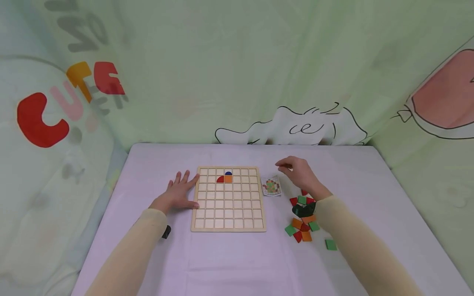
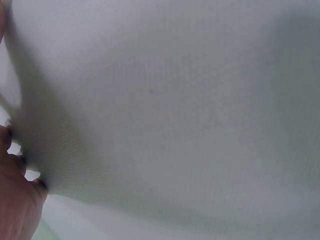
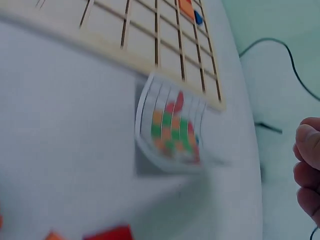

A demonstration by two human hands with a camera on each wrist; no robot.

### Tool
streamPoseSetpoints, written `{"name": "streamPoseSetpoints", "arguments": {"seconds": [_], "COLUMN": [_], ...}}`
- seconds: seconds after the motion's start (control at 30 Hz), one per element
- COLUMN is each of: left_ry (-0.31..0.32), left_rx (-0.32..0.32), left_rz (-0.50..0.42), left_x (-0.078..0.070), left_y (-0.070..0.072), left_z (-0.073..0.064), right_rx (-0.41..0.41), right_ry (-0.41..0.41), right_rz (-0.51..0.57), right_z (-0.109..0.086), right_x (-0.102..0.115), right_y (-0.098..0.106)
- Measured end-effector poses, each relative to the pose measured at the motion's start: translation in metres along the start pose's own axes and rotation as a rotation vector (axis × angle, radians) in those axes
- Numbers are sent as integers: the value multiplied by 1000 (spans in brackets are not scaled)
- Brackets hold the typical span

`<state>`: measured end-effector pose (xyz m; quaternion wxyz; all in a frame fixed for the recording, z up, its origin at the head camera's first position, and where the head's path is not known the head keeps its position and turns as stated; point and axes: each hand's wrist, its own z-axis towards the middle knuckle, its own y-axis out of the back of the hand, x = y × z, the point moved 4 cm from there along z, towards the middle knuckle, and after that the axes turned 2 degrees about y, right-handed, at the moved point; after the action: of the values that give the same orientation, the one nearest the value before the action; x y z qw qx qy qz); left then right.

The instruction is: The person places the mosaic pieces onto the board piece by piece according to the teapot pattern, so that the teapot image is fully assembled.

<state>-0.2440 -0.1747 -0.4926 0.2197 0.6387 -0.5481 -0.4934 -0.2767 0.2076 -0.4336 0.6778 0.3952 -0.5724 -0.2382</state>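
My left hand [image 1: 179, 193] lies spread at the left edge of a wooden grid board [image 1: 194, 228], thumb and index finger touching its frame. In the board's upper rows sit a blue rounded piece [image 1: 228, 173], a red quarter-round piece [image 1: 220, 179] and an orange square [image 1: 228, 179]. My right hand [image 1: 298, 170] hovers beyond a small printed pattern card [image 1: 271, 186], thumb and fingertips drawn close together. I cannot tell whether something small is between them. The card, slightly curled in the right wrist view, shows a coloured grid picture.
Red, green and orange pieces [image 1: 306, 236] lie piled right of the board around a dark green object [image 1: 303, 209], partly under the right sleeve. A green square [image 1: 331, 244] lies apart. A black object [image 1: 166, 232] sits by the left sleeve. Pale fabric [image 2: 175, 110] fills most of the left wrist view.
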Motion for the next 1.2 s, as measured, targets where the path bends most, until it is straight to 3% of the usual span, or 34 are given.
{"name": "streamPoseSetpoints", "arguments": {"seconds": [0.3,0.6,0.8,1.2], "left_ry": [-4,-5,-8,-6], "left_rx": [6,7,5,7], "left_rz": [10,7,-2,14], "left_x": [0,-2,0,-2], "left_y": [1,2,0,1], "left_z": [-1,-2,-1,-1], "right_rx": [17,79,124,130], "right_ry": [-95,-183,-161,-123], "right_rz": [-40,-42,-66,-80], "right_z": [-32,-58,-66,-60], "right_x": [-50,-84,-94,-107], "right_y": [17,9,3,1]}}
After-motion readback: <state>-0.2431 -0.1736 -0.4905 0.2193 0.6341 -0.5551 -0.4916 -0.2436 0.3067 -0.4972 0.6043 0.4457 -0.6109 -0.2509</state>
